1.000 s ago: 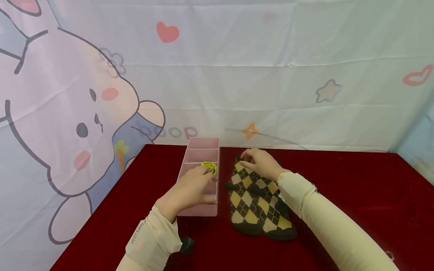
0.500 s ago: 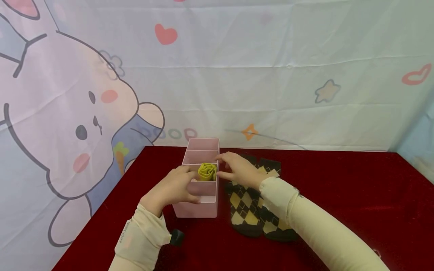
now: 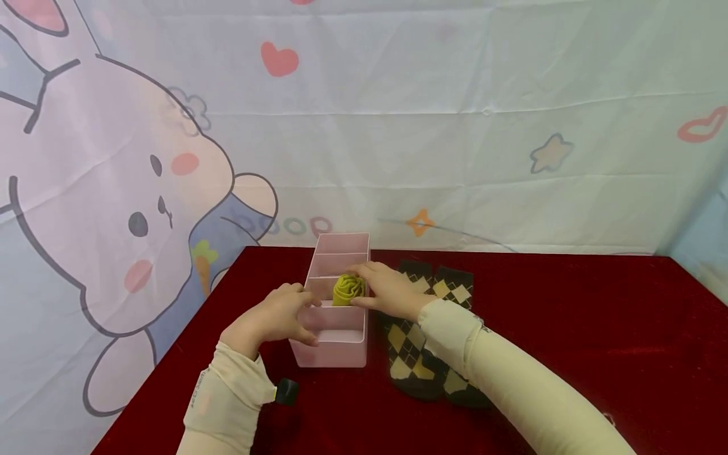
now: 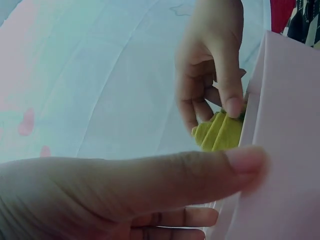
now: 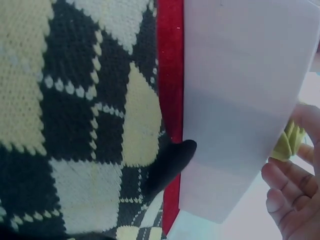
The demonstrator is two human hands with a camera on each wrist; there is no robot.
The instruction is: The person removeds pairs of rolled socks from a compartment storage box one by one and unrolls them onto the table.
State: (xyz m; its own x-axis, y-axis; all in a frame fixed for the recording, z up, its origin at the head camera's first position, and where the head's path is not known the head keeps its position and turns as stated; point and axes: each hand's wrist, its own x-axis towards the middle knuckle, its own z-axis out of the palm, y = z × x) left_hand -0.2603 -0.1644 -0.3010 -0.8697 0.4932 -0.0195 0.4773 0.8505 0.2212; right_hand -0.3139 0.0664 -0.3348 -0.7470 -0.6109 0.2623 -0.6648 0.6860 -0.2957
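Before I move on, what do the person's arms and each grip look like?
Cream sleeves run down both arms, with looser cream cuffs at the wrists. The left cuff carries small dark lettering, too blurred to read, and a small black block juts from its inner side. The left grip and right grip are ungloved hands. No cables show.

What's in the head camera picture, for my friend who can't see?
The right hand grips a yellow roll inside a pink divided box, the left hand at its left side. Patterned socks lie on the red table.
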